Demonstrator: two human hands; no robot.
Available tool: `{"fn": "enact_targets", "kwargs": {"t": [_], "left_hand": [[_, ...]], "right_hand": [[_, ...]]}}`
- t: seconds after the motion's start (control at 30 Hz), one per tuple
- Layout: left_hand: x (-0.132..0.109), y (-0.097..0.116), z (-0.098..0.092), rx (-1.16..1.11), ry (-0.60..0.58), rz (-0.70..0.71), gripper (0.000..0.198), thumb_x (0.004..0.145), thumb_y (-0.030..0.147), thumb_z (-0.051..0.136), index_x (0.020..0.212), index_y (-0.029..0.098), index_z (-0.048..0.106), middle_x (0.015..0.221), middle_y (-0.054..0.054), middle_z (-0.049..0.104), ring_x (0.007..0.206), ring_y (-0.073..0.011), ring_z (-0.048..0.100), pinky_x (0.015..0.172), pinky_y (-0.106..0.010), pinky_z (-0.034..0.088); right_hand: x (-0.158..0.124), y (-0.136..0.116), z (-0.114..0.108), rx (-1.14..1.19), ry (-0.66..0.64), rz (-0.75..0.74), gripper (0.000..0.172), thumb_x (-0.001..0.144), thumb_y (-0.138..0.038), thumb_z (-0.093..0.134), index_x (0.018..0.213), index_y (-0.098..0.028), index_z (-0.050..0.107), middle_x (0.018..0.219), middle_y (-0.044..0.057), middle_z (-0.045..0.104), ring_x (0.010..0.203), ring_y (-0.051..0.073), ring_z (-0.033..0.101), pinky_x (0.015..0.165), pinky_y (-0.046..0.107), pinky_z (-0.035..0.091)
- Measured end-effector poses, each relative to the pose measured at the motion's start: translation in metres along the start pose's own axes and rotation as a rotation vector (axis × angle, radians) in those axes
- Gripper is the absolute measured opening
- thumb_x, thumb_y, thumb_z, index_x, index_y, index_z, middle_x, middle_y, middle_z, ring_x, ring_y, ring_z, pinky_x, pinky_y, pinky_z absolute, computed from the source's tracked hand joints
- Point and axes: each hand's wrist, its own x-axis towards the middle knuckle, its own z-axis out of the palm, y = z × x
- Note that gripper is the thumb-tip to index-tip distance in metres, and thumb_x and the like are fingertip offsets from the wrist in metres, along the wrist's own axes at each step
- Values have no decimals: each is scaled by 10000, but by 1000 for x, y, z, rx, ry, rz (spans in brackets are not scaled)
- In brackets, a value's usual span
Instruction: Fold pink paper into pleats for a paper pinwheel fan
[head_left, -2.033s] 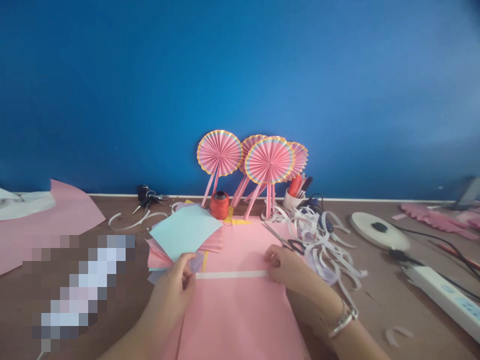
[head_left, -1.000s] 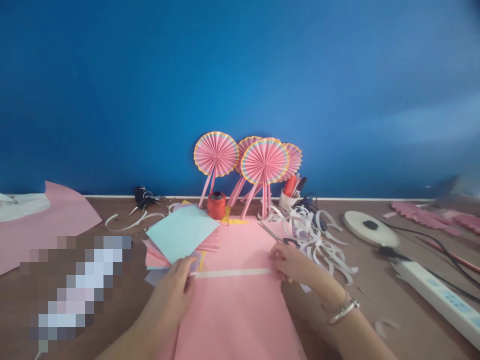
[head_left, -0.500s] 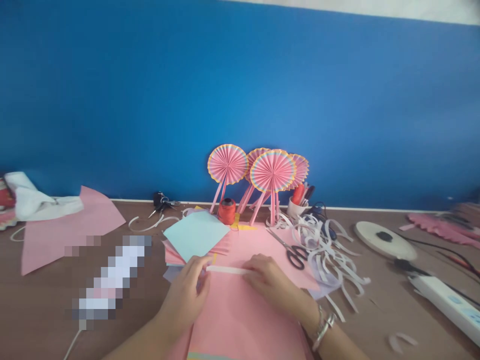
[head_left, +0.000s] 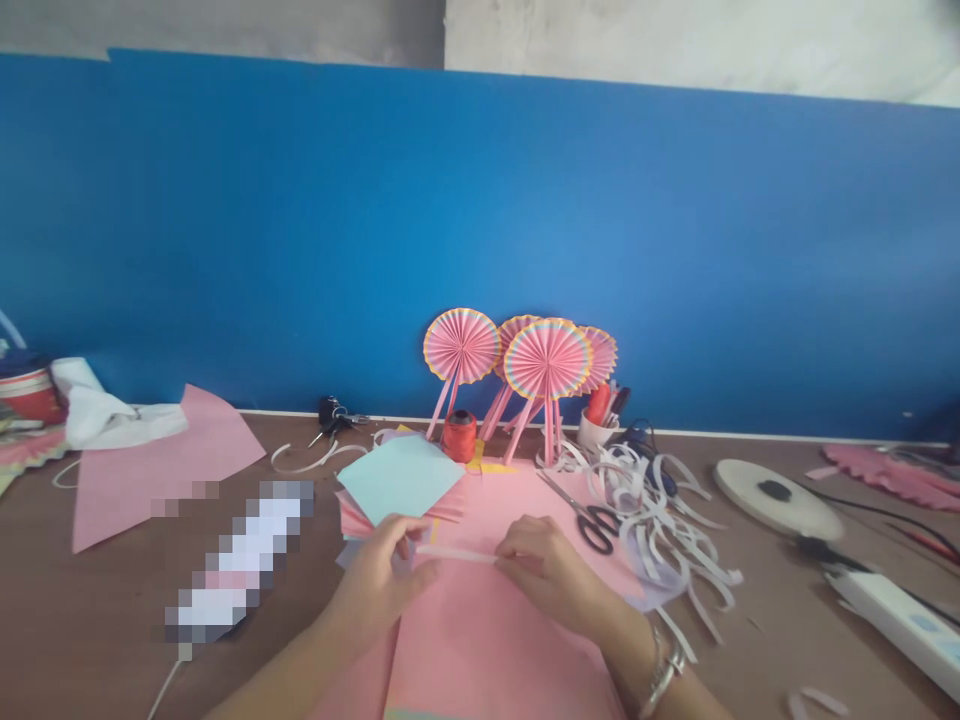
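A thin white strip (head_left: 457, 554) stretches between my hands, over a large pink paper sheet (head_left: 495, 640). My right hand (head_left: 544, 565) pinches the strip's right end between thumb and fingers. My left hand (head_left: 386, 570) is at the other end, thumb and fingers apart; the strip's left end lies between them. A light blue paper square (head_left: 403, 480) rests on folded pink paper beyond my left hand. Scissors with dark handles (head_left: 592, 525) lie on the pink paper beyond my right hand.
Pleated pink paper fans (head_left: 547, 360) stand before the blue wall, beside a red thread spool (head_left: 459, 437). Curled white strips (head_left: 667, 530) pile at the right, near a white round disc (head_left: 780, 500) and a power strip (head_left: 900, 620). A blurred-out object (head_left: 240, 565) lies left.
The view has tilted up a little, so everything sits lower. My left thumb and fingers have spread apart at the strip's end. The right hand stays on the strip.
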Motion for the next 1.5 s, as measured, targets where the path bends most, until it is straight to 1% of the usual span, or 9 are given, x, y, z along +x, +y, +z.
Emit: {"fn": "enact_targets", "kwargs": {"t": [0.1,0.2,0.4,0.57,0.73,1.0,1.13,1.33,1.5], "left_hand": [[2,5,3,-180,-118,-104,294,730,475,533,740,188,597,667,17,522,592,-139,429,585,-248,361],[5,3,5,-285,-122,-146,332,715,489,506,575,189,488,564,41,390,567,-125,342,553,-244,288],[15,-6,-3,-381,-148,-232,390,675,553,531,595,171,543,553,48,366,564,-122,320,545,-242,266],[15,-6,-6,-467,-203,-242,452,687,605,539,685,157,597,573,46,396,553,-118,343,516,-233,271],[13,-2,-9,-442,-119,-285,420,671,582,577,592,171,549,512,78,315,472,-88,304,474,-220,223],[10,9,-14,-446,64,-323,387,684,551,570,593,176,537,487,85,295,450,-76,217,459,-224,150],[11,21,-12,-427,28,-228,344,697,504,570,603,172,566,523,62,357,523,-102,302,508,-228,239],[21,31,-1,-392,-76,-123,339,692,494,573,593,170,580,560,40,442,589,-135,392,570,-246,306],[35,34,4,-369,-106,-26,298,723,421,568,569,166,570,548,40,458,580,-133,409,565,-245,311]], "right_hand": [[0,0,1,-2,2,-26,191,870,-257,534,731,-209,657,720,25,645,762,173,578,769,328,377],[2,6,-1,38,0,-2,206,843,-279,562,683,-201,665,699,29,654,744,175,582,775,331,395],[0,42,-23,304,9,312,182,737,-305,622,652,-165,701,690,30,668,684,166,591,640,257,439],[-4,55,-36,530,-38,382,264,729,-394,631,660,-150,704,619,3,631,599,132,531,597,245,405],[-5,55,-37,642,-43,416,277,706,-414,664,631,-148,685,566,-21,573,550,102,454,574,242,366],[-7,77,-41,662,243,518,386,744,-523,611,764,-145,689,704,33,650,558,115,519,533,243,386],[1,54,-38,467,439,356,488,764,-587,559,1004,-178,673,1059,112,672,982,245,598,824,347,460],[13,-21,-13,-29,116,39,377,850,-508,515,1061,-237,670,1067,100,673,1031,261,579,997,437,334],[20,-37,-26,-213,-12,87,340,884,-461,488,1070,-233,659,1087,84,672,1089,254,552,1089,503,123]]}}
